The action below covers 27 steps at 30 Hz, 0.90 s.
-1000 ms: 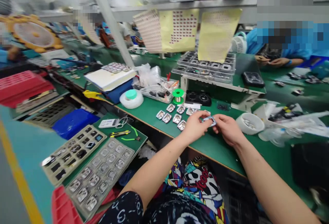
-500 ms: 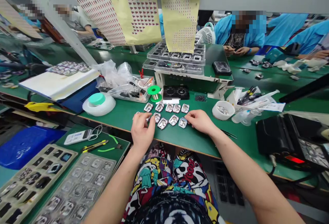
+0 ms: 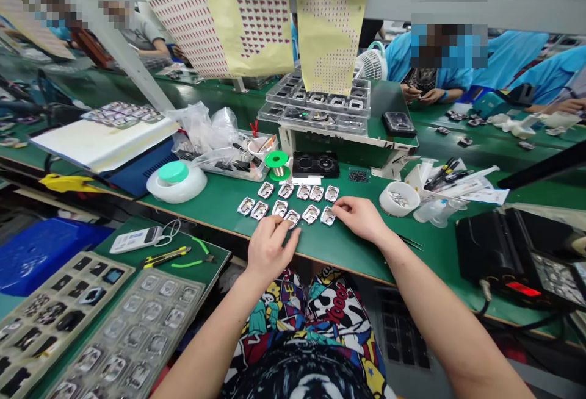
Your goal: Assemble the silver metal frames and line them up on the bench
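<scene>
Several small silvery metal frames lie in two rows on the green bench. My left hand rests at the near row, fingers bent, its fingertips touching a frame in that row. My right hand lies palm down at the right end of the near row, fingertips against the last frame. Neither hand has lifted a part off the bench.
A white bowl of small parts, a green spool, a white dispenser with a teal cap and a black fixture stand behind the rows. Part trays sit lower left; a black machine is at right. Co-workers sit across the bench.
My left hand has shifted right along the near row, from its left end to near its middle. The right hand stays at the right end. The view has barely moved since half a second ago.
</scene>
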Each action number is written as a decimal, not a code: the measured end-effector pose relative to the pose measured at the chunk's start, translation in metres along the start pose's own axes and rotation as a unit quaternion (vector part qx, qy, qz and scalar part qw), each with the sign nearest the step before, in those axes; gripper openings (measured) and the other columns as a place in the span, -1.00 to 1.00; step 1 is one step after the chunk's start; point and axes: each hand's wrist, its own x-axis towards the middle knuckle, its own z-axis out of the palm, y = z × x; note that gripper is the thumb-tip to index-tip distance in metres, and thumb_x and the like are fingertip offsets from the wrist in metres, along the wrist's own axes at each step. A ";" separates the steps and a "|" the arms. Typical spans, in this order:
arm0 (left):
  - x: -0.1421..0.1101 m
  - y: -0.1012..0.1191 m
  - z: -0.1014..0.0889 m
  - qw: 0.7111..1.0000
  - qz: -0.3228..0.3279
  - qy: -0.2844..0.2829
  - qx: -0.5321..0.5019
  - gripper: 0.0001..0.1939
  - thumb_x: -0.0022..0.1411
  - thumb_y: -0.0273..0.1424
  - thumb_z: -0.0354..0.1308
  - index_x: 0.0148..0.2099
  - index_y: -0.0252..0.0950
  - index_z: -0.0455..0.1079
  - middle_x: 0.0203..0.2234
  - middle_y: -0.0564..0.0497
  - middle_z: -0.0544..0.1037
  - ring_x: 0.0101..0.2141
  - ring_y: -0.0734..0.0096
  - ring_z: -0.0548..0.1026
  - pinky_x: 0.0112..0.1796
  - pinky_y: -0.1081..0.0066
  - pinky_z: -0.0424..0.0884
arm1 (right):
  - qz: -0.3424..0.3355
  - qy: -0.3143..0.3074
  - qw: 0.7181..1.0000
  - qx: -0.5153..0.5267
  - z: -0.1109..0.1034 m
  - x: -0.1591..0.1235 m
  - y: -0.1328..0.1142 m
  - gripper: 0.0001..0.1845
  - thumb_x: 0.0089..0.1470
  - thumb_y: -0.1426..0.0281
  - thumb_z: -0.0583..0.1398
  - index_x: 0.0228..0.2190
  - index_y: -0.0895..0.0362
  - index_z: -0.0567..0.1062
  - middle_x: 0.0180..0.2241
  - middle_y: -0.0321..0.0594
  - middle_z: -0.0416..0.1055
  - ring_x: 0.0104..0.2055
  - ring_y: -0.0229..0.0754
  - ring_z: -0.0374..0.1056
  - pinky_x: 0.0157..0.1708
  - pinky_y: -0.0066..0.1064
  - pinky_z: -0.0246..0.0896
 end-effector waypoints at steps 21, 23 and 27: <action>0.017 -0.010 0.018 0.999 0.006 -0.013 0.049 -0.88 0.48 -0.40 0.19 -0.17 -0.26 0.51 -0.27 -0.10 0.55 -0.20 0.17 0.47 -0.14 0.21 0.42 | -0.004 0.003 0.998 0.064 0.021 0.006 -0.004 -0.73 0.18 0.29 0.23 -0.13 0.05 0.67 -0.42 -0.32 0.60 -0.42 -0.17 0.50 -0.34 -0.38 0.31; 0.016 -0.008 0.016 0.999 0.010 -0.014 0.040 -0.90 0.48 -0.41 0.18 -0.15 -0.28 0.51 -0.26 -0.10 0.56 -0.20 0.18 0.47 -0.15 0.21 0.43 | -0.008 0.004 0.997 0.072 0.022 0.006 -0.004 -0.71 0.18 0.31 0.21 -0.11 0.05 0.66 -0.41 -0.32 0.60 -0.42 -0.17 0.50 -0.34 -0.38 0.33; 0.012 -0.010 0.001 1.000 0.018 0.000 0.021 -0.94 0.46 -0.43 0.20 -0.11 -0.27 0.51 -0.25 -0.09 0.57 -0.22 0.20 0.48 -0.14 0.22 0.43 | -0.008 0.015 0.997 0.078 0.022 0.004 -0.004 -0.69 0.22 0.29 0.18 -0.09 0.05 0.65 -0.39 -0.29 0.61 -0.46 -0.18 0.47 -0.36 -0.37 0.35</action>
